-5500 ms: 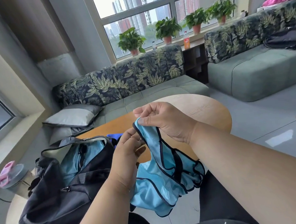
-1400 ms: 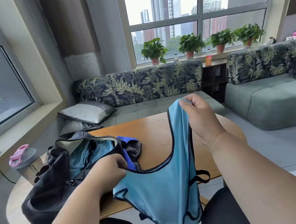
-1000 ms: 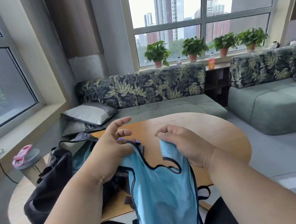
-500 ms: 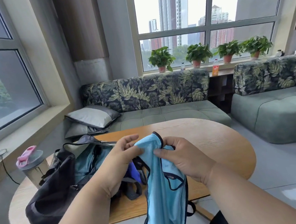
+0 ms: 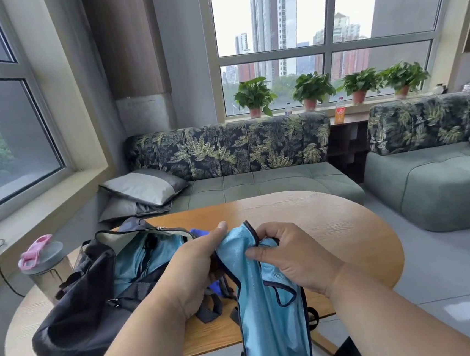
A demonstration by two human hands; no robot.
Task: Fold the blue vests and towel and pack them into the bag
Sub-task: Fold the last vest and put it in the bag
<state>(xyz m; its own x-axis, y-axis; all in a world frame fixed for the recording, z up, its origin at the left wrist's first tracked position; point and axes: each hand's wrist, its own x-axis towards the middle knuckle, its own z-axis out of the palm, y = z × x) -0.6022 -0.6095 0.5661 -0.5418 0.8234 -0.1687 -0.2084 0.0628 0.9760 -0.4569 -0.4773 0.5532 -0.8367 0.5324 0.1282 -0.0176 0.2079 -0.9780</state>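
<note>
A light blue vest [image 5: 269,312] with dark trim hangs lengthwise in front of me, over the near edge of the table. My left hand [image 5: 192,271] pinches its top on the left. My right hand [image 5: 293,255] grips the top on the right, fingers curled into the fabric. The two hands are close together. A black bag [image 5: 80,307] lies open on the table's left part, with light blue fabric [image 5: 141,261] inside it. A darker blue cloth [image 5: 200,232] peeks out behind my left hand, mostly hidden.
A wooden oval table [image 5: 333,225] stands before me. A clear bottle with a pink-handled lid [image 5: 42,265] stands left of the bag. Green sofas [image 5: 257,181] with grey pillows [image 5: 142,186] lie beyond. Potted plants [image 5: 311,90] line the windowsill.
My hands, spread apart with the vest stretched wide 1.4 s ago, have come together at the vest's top. The vest now hangs doubled and narrow.
</note>
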